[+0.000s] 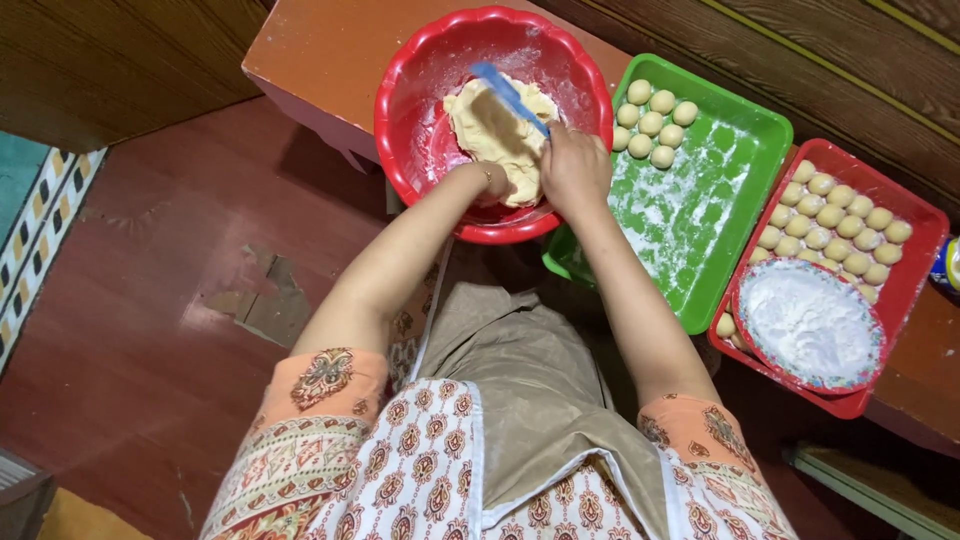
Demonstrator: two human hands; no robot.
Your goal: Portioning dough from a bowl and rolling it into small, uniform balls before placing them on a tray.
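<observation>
A red plastic bowl (420, 90) dusted with flour sits on a brown table and holds a pale yellow lump of dough (490, 125). My right hand (573, 165) grips a blue scraper (505, 92) whose blade lies across the dough. My left hand (497, 183) reaches into the bowl's near side and presses on the dough; its fingers are mostly hidden behind the wrist.
Right of the bowl is a floured green tray (700, 200) with several dough balls (652, 122) at its far corner. Further right, a red tray (925, 225) holds several more dough balls and a patterned bowl of flour (810, 322). The table edge (300, 90) and red floor lie left.
</observation>
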